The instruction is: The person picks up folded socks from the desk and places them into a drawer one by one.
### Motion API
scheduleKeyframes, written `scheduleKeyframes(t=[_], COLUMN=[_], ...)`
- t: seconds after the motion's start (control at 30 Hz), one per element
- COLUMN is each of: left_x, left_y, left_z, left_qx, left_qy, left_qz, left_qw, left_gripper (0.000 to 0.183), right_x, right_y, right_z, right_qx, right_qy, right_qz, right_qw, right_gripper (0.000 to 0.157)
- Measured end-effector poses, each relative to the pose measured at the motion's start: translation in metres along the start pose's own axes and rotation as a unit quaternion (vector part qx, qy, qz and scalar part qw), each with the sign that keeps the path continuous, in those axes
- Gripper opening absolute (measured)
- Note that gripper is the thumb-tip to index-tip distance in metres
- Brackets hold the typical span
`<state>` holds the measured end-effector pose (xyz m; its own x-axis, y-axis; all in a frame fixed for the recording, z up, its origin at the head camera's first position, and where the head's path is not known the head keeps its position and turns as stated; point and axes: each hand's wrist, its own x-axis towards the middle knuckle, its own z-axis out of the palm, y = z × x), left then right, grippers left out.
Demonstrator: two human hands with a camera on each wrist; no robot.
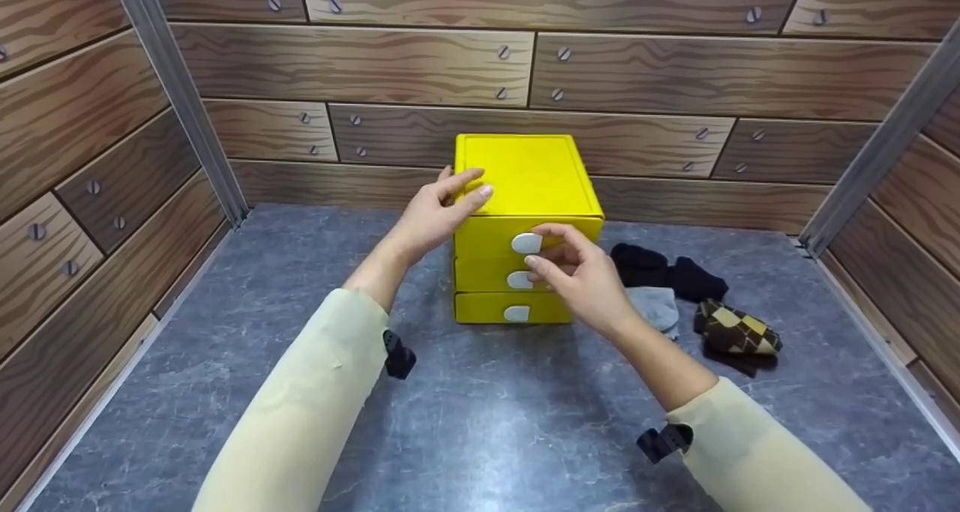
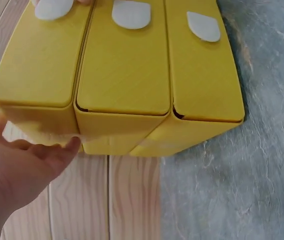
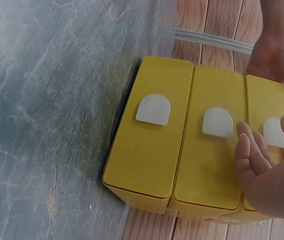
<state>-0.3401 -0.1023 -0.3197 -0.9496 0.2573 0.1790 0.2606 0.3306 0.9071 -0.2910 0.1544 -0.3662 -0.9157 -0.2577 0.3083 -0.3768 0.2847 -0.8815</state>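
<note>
A yellow three-drawer box (image 1: 525,175) stands on the grey floor, its drawers stacked and pushed in. Each drawer front carries a white rounded tab, including the middle tab (image 3: 217,122) and the bottom tab (image 1: 516,314). My right hand (image 1: 589,279) has thumb and index finger at opposite edges of the top drawer's white tab (image 1: 526,243), pinching it. The other right fingers are loosely bent in front of the drawers. My left hand (image 1: 435,216) is at the box's upper left edge, fingers extended; in the left wrist view its fingertips (image 2: 72,145) are beside the box's side.
Right of the box lie black socks (image 1: 637,264), a grey sock (image 1: 654,307) and a brown-and-yellow checked sock (image 1: 735,328) on something dark. Wood-patterned panels (image 1: 420,66) rise behind and at both sides, with metal strips at the corners.
</note>
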Motion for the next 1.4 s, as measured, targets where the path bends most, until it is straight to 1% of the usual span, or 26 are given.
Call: scheduleKeyframes(t=[0.17, 0.3, 0.4, 0.6, 0.77, 0.97, 1.13, 1.3, 1.4], left_x=[-0.007, -0.012, -0.014, -0.012, -0.011, -0.010, -0.010, -0.009, -0.009], left_y=[-0.002, -0.007, -0.013, -0.024, -0.032, -0.039, -0.041, -0.043, -0.043], left_z=[0.002, 0.004, 0.005, 0.009, 0.013, 0.018, 0.020, 0.021, 0.021], left_qx=[0.054, 0.095, 0.121, 0.149, 0.177, 0.214, 0.219, 0.222, 0.221], left_qy=[0.016, 0.028, 0.038, 0.070, 0.086, 0.106, 0.114, 0.117, 0.122], left_qz=[0.036, 0.068, 0.082, 0.113, 0.138, 0.157, 0.166, 0.169, 0.171], left_qw=[0.9978, 0.9928, 0.9885, 0.9798, 0.9706, 0.9583, 0.9548, 0.9532, 0.9525], left_gripper=[0.074, 0.074, 0.071, 0.062, 0.061, 0.062, 0.060, 0.061, 0.060], right_x=[0.002, 0.003, 0.003, 0.002, 0.000, -0.006, -0.014, -0.019, -0.021], right_y=[-0.001, -0.002, -0.001, 0.002, 0.002, 0.006, 0.009, 0.016, 0.022], right_z=[-0.002, -0.002, -0.001, -0.002, -0.004, -0.005, -0.008, -0.013, -0.015], right_qx=[-0.005, -0.001, 0.001, 0.006, 0.013, 0.006, 0.013, 0.027, 0.027], right_qy=[-0.003, -0.003, -0.006, -0.017, -0.025, -0.028, -0.013, 0.002, -0.006], right_qz=[0.000, 0.002, 0.001, -0.002, -0.004, -0.019, -0.032, -0.025, -0.018], right_qw=[1.000, 1.000, 1.000, 1.000, 1.000, 0.999, 0.999, 0.999, 0.999], right_gripper=[0.039, 0.040, 0.040, 0.042, 0.045, 0.051, 0.054, 0.042, 0.035])
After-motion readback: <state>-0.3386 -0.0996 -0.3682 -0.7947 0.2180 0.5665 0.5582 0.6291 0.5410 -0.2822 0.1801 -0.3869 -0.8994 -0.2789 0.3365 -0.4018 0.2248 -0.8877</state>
